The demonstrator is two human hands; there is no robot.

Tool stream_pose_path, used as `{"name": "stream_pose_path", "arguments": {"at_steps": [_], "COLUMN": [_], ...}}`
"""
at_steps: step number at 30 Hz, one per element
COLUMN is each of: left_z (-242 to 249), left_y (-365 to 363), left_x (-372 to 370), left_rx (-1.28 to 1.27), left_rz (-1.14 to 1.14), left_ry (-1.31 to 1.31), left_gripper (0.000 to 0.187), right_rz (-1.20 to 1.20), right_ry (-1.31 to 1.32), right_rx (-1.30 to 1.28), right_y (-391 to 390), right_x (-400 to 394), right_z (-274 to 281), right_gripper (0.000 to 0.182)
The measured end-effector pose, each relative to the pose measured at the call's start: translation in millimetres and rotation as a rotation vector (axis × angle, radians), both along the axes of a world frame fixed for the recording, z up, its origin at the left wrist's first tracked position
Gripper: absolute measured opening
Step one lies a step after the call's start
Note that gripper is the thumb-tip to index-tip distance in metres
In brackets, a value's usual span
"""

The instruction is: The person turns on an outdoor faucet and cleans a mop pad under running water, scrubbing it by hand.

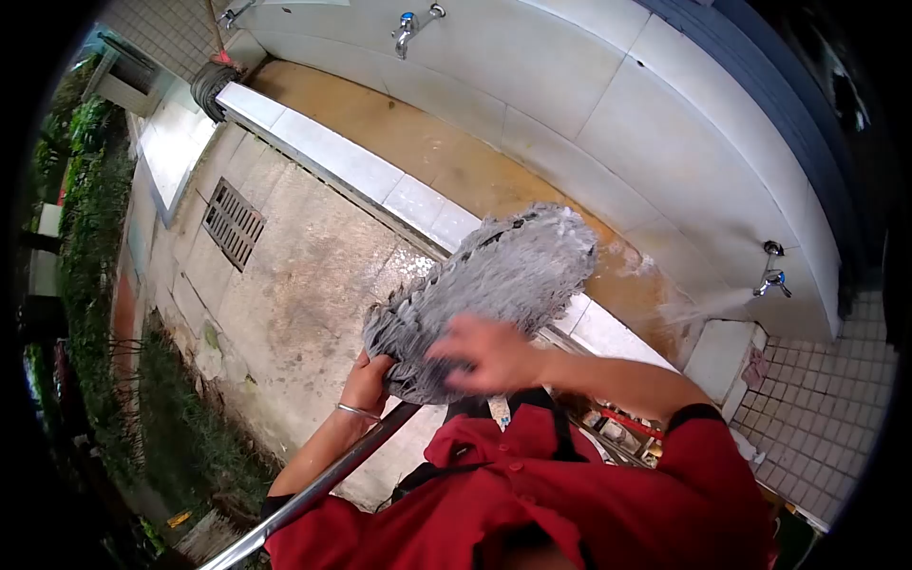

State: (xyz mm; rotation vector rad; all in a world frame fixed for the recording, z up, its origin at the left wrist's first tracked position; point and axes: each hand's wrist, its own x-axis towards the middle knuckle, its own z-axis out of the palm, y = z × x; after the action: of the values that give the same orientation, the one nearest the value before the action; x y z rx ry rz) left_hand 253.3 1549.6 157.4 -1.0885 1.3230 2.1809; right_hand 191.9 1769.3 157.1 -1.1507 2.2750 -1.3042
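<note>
A wide grey mop head (513, 266) with shaggy, wet-looking strands lies in front of me, its far end over the trough's tiled ledge. My left hand (366, 385) is closed around the near left edge of the mop head, thumb on top of the strands. Just above the near part of the mop, or touching it, is my right hand (489, 353); its fingers look spread and are blurred by motion. The mop's metal pole (313, 489) runs down to the lower left beside my left forearm. Its joint with the head is hidden.
Water sprays from a tap (772, 282) at the right into a trough (427, 142) with a brown floor. Another tap (407, 33) is on the wall. A second mop (214, 90) rests at the trough's far end. A drain grate (234, 223) lies in the concrete.
</note>
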Motion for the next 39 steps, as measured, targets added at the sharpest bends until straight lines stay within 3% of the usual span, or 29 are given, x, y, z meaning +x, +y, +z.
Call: {"name": "stream_pose_path", "arguments": {"at_steps": [1,4,6,9,10,12,13,15,17,20,21,23,28,29,32,35,37,38,39], "left_z": [-2,-9,-20,-15,-11,-3,-6,-19,-17,-8,-6,-2,-8,-5,-3,-4,-6,3,6], "left_y": [-2,-11,-11,-6,-6,-5,-8,-13,-12,-9,-6,-5,-12,-13,-9,-7,-6,-5,-5], "left_x": [-1,4,10,7,6,1,4,9,10,4,0,-2,6,7,5,3,7,5,3], "left_rx": [0.008,-0.001,0.026,0.045,0.049,0.086,0.066,0.040,0.058,-0.001,-0.016,-0.056,-0.083,-0.091,-0.083,-0.182,-0.228,-0.263,-0.301], "left_rz": [-0.022,-0.106,-0.050,-0.002,-0.006,0.013,-0.009,-0.039,-0.068,-0.057,-0.050,-0.061,-0.156,-0.147,-0.116,-0.136,-0.150,-0.198,-0.244], "left_ry": [0.019,-0.018,-0.003,0.021,0.015,0.017,0.018,0.026,0.015,0.014,0.021,0.013,0.091,0.074,0.068,0.049,0.063,0.055,0.054], "left_gripper": [0.043,0.046,0.045,0.046,0.046,0.047,0.047,0.047,0.048,0.047,0.047,0.047,0.048,0.047,0.045,0.044,0.041,0.040,0.040], "right_rz": [0.127,0.150,0.020,-0.118,-0.038,0.224,0.203,0.135,-0.078,-0.264,-0.209,-0.025,0.018,-0.091,-0.486,-0.447,-0.101,0.113,0.136], "right_ry": [-0.035,-0.035,-0.100,-0.008,0.026,0.028,-0.030,0.066,-0.086,-0.078,0.026,0.111,-0.004,-0.037,-0.085,-0.195,0.077,0.044,0.033], "right_rx": [-0.117,0.311,0.637,0.380,0.128,0.035,-0.010,0.230,0.727,0.674,0.374,0.024,0.104,0.323,0.613,0.349,-0.174,-0.154,-0.089], "right_y": [-16,26,61,38,12,-28,-26,19,81,109,85,18,5,38,111,78,12,-18,-19], "right_x": [9,-30,-64,-48,-32,1,3,-28,-68,-79,-65,-33,-61,-81,-112,-99,-63,-46,-54], "right_z": [-6,-41,-45,-9,7,18,4,-56,-62,-55,-46,-2,-70,-93,-111,-53,-40,-22,-28], "right_gripper": [0.035,0.035,0.035,0.035,0.035,0.034,0.033,0.032,0.034,0.038,0.038,0.038,0.039,0.039,0.042,0.042,0.039,0.039,0.041]}}
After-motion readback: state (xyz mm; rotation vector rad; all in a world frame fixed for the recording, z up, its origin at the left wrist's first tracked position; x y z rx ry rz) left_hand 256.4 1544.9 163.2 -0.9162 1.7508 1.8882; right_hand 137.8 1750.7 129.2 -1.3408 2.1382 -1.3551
